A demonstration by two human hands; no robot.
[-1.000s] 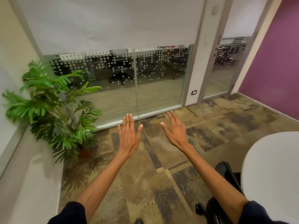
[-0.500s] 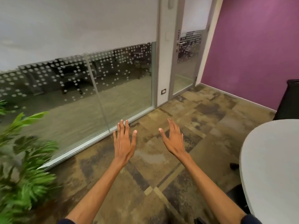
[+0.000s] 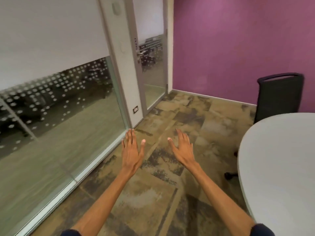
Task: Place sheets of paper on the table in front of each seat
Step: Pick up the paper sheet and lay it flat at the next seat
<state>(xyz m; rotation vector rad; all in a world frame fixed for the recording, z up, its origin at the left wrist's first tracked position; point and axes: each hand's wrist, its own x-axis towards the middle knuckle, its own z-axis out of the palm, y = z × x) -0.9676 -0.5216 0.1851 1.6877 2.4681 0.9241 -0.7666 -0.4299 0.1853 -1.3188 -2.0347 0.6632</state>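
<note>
Both arms are reaching out straight ahead over the carpet, backs of the hands facing up. The left hand (image 3: pixel 131 151) is spread flat with fingers together and thumb sticking out, holding nothing. The right hand (image 3: pixel 183 150) is doing the same thing, flat, splayed and empty, angling a bit toward the left. They're hovering near each other but not touching.

The table (image 3: pixel 276 164) is sitting off to the right, a pale grey rounded top, and the part showing is bare. No sheets of paper are showing up anywhere in view, so I can't tell where they are. A black mesh-back office chair (image 3: pixel 279 96) is standing at the table's far side, against the purple wall (image 3: pixel 238 45).

On the left, a glass partition (image 3: pixel 59 108) with a dotted frosted band is running along the patchy brown carpet (image 3: pixel 153 201), with a glass door (image 3: pixel 151 68) at the far end next to the purple wall.
</note>
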